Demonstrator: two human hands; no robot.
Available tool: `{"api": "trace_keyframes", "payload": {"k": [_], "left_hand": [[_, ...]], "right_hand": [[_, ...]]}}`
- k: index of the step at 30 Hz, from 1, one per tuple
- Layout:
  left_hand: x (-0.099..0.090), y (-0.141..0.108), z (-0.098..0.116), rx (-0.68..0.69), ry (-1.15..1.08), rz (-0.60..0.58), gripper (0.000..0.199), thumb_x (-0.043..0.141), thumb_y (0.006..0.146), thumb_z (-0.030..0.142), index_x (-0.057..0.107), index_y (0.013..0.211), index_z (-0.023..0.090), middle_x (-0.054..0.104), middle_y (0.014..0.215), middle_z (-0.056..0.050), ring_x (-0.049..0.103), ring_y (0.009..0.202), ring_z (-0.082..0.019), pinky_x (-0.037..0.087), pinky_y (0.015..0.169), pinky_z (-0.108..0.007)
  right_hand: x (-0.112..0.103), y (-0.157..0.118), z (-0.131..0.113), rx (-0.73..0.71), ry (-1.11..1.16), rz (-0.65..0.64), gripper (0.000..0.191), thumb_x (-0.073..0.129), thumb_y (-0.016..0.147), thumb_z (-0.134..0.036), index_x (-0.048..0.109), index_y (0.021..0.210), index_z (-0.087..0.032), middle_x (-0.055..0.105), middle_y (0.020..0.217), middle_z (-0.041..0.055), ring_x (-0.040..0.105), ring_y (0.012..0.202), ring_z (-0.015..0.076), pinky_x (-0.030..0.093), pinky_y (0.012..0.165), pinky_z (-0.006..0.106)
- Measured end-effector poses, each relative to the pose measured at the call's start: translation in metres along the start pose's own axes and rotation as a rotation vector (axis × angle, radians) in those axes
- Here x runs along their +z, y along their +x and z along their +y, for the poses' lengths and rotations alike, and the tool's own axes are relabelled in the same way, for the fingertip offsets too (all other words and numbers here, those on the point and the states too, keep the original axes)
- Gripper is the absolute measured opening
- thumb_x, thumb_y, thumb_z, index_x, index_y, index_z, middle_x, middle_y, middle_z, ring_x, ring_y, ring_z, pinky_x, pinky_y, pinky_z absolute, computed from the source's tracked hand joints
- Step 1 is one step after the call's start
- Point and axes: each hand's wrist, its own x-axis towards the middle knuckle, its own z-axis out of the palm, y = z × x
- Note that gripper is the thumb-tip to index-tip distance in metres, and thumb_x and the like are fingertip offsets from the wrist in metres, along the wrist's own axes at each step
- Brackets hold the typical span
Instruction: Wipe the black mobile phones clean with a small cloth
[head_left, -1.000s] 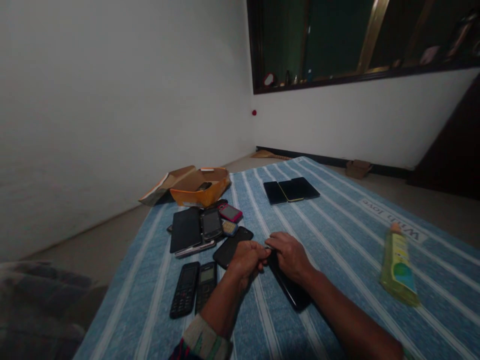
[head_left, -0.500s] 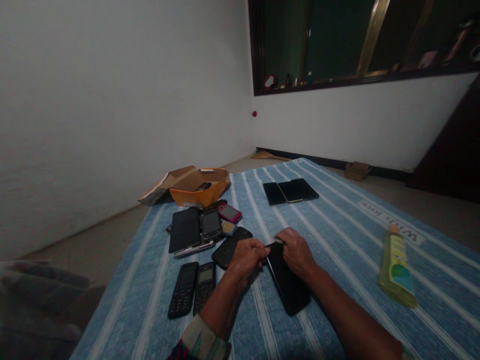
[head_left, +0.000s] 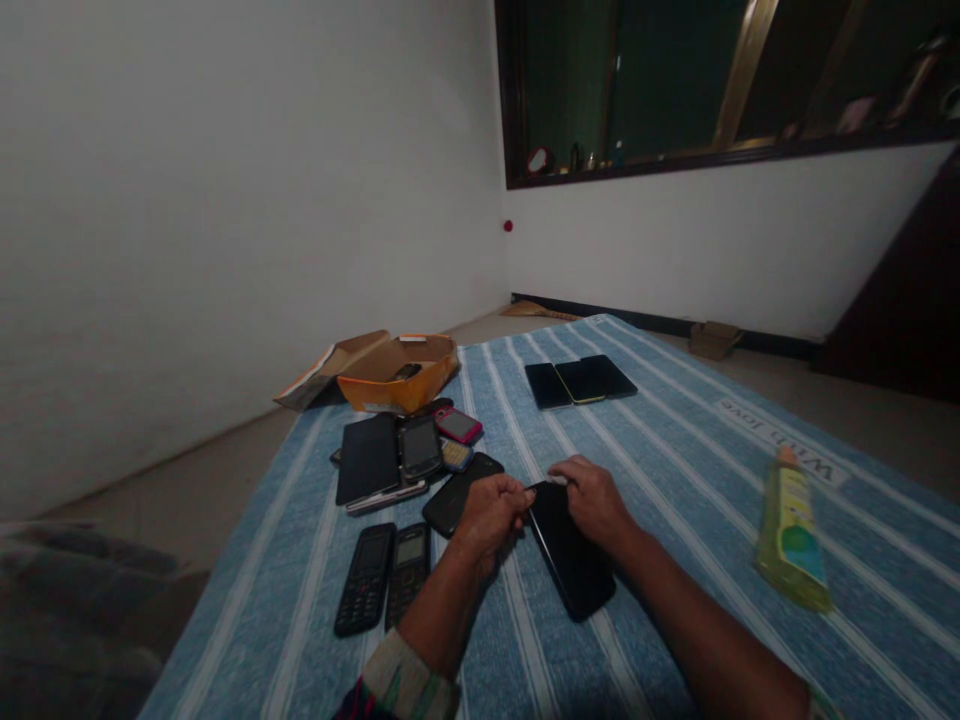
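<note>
A large black smartphone (head_left: 571, 560) lies tilted on the striped blue cloth between my hands. My left hand (head_left: 491, 515) is closed, its thumb and forefinger pinching the phone's upper left corner. Curled over the top right edge of the same phone is my right hand (head_left: 592, 500), also closed on it. Just left of my left hand lies another dark phone (head_left: 450, 500), partly covered by it. Two keypad phones, a black one (head_left: 365, 580) and a grey-screened one (head_left: 409, 570), rest side by side near my left forearm, which overlaps the second.
An open orange box (head_left: 405, 390) stands at the far left, with a phone inside. Before it is a pile with a dark tablet (head_left: 367, 460), a slider-like phone (head_left: 420, 447) and a pink phone (head_left: 459, 424). Dark phones (head_left: 581, 382) lie farther back. A yellow bottle (head_left: 795, 540) lies right.
The lower end of the large smartphone has shifted slightly up and left. Both hands keep their grip at its top end, almost unmoved.
</note>
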Motion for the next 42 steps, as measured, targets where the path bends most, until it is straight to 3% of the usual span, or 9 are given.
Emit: {"api": "trace_keyframes", "payload": {"k": [5, 11, 16, 20, 28, 36, 42], "left_hand": [[-0.003, 0.003, -0.001, 0.01, -0.027, 0.048, 0.018, 0.068, 0.058, 0.029, 0.055, 0.054, 0.018, 0.047, 0.038, 0.005, 0.038, 0.034, -0.006, 0.026, 0.036, -0.018], [-0.007, 0.004, 0.002, 0.032, -0.069, 0.108, 0.022, 0.069, 0.058, 0.034, 0.053, 0.057, 0.018, 0.047, 0.041, 0.007, 0.039, 0.036, -0.006, 0.03, 0.038, -0.017], [-0.006, 0.002, 0.003, 0.074, -0.112, 0.065, 0.026, 0.073, 0.056, 0.036, 0.055, 0.06, 0.018, 0.047, 0.043, 0.007, 0.04, 0.036, -0.006, 0.032, 0.038, -0.018], [-0.005, 0.001, 0.003, 0.126, -0.149, 0.054, 0.027, 0.074, 0.056, 0.037, 0.056, 0.062, 0.018, 0.049, 0.044, 0.007, 0.042, 0.038, -0.006, 0.032, 0.038, -0.018], [0.0, 0.001, -0.003, 0.146, -0.184, 0.045, 0.028, 0.074, 0.057, 0.038, 0.058, 0.066, 0.017, 0.051, 0.046, 0.007, 0.044, 0.038, -0.006, 0.033, 0.037, -0.018], [0.0, 0.002, -0.005, 0.14, -0.188, 0.013, 0.028, 0.074, 0.058, 0.036, 0.06, 0.069, 0.015, 0.057, 0.046, 0.004, 0.049, 0.038, -0.008, 0.04, 0.039, -0.02], [0.002, 0.003, -0.009, 0.132, -0.227, -0.04, 0.032, 0.077, 0.058, 0.039, 0.062, 0.072, 0.014, 0.061, 0.05, 0.001, 0.055, 0.042, -0.01, 0.045, 0.043, -0.021]], "right_hand": [[-0.003, 0.001, -0.005, 0.167, 0.166, 0.037, 0.044, 0.04, 0.065, -0.002, 0.075, 0.086, -0.019, 0.072, 0.09, 0.0044, 0.066, 0.088, 0.0183, 0.048, 0.083, 0.029], [-0.006, 0.0, -0.007, 0.38, 0.453, -0.048, 0.035, 0.042, 0.062, -0.011, 0.074, 0.076, -0.018, 0.067, 0.067, 0.0005, 0.06, 0.062, 0.0158, 0.044, 0.06, 0.026], [-0.01, 0.002, -0.005, 0.512, 0.695, 0.017, 0.027, 0.052, 0.061, -0.018, 0.074, 0.076, -0.015, 0.066, 0.066, 0.0013, 0.055, 0.057, 0.0138, 0.038, 0.054, 0.024], [-0.016, 0.003, -0.011, 0.498, 0.829, 0.041, 0.028, 0.062, 0.064, -0.022, 0.076, 0.087, -0.015, 0.07, 0.074, 0.0027, 0.06, 0.064, 0.0153, 0.041, 0.059, 0.025], [-0.028, 0.003, -0.012, 0.554, 1.004, -0.042, 0.033, 0.078, 0.06, -0.025, 0.076, 0.092, -0.015, 0.074, 0.082, 0.0041, 0.064, 0.072, 0.0165, 0.045, 0.067, 0.026], [-0.029, 0.003, -0.016, 0.566, 0.991, -0.031, 0.033, 0.081, 0.054, -0.023, 0.074, 0.086, -0.015, 0.072, 0.076, 0.0026, 0.063, 0.067, 0.016, 0.046, 0.065, 0.027], [-0.035, 0.006, -0.021, 0.511, 0.816, 0.046, 0.028, 0.077, 0.055, -0.024, 0.075, 0.082, -0.017, 0.072, 0.073, 0.0027, 0.063, 0.067, 0.0183, 0.047, 0.065, 0.03]]}}
